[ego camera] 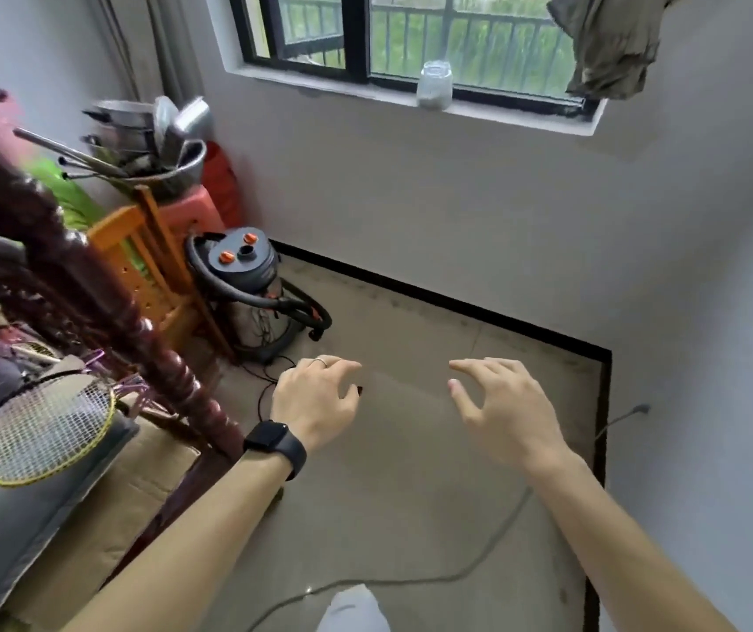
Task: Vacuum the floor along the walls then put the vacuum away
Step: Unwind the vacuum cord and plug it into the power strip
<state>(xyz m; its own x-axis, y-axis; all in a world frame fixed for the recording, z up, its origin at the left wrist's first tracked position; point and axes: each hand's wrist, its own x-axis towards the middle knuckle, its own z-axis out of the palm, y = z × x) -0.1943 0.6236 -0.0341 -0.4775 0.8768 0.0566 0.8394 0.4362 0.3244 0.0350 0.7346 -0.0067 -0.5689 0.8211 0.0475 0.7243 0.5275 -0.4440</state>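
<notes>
A canister vacuum [254,294] with a grey lid, orange knobs and a steel drum stands in the far left corner of the tiled floor [411,472], its black hose [247,297] looped around it. Both my arms reach out over the floor. My left hand [315,399], with a ring and a black watch on the wrist, hovers with loosely curled fingers and holds nothing. To its right, my right hand [497,408] hangs with spread, relaxed fingers, also empty. The two are short of the vacuum, nearer to me.
A thin black cord [270,380] trails from the vacuum; a grey cable [479,563] runs across the floor toward the right wall. An orange wooden chair [156,266], stacked pots, a carved post and a badminton racket [37,431] crowd the left. A black skirting [456,307] lines the walls.
</notes>
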